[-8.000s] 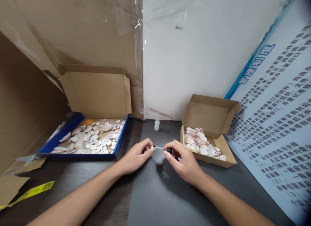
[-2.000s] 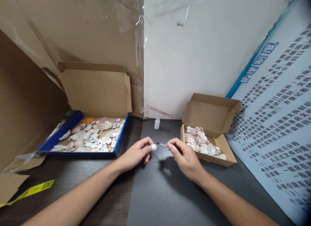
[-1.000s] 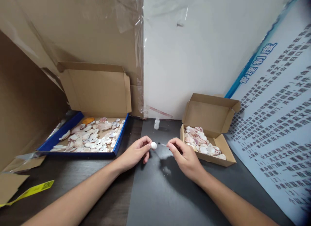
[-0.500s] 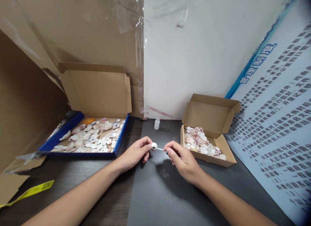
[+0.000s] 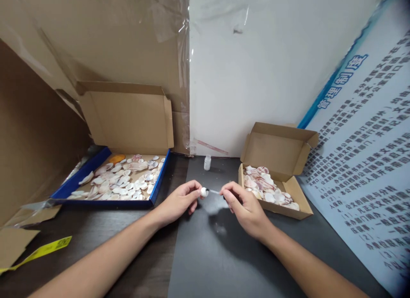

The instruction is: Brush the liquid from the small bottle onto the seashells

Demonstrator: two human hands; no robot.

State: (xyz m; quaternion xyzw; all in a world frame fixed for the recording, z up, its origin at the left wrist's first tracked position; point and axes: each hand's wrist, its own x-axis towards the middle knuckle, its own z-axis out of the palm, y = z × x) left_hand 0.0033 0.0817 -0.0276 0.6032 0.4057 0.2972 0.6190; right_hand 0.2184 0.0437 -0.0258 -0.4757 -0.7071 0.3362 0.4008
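Note:
Between thumb and fingers, my left hand [image 5: 185,197] pinches a small white shell [image 5: 204,192]. My right hand [image 5: 238,199] is closed on a thin light stick [image 5: 214,191] with a dark tip, which points left and reaches the shell's right edge. Both hands are raised over a dark grey mat [image 5: 198,255]. Behind them a small clear bottle [image 5: 207,163] with white contents stands upright on the mat.
At the left an open blue-edged box [image 5: 155,191] holds several shells. A smaller open cardboard box [image 5: 306,206] with shells sits at the right. A yellow strip [image 5: 45,250] lies at the lower left. A printed poster [image 5: 361,182] stands at the right.
My right hand has moved slightly right with the stick, and the stick's dark tip now shows beside the shell. The shell has turned a little in my left hand.

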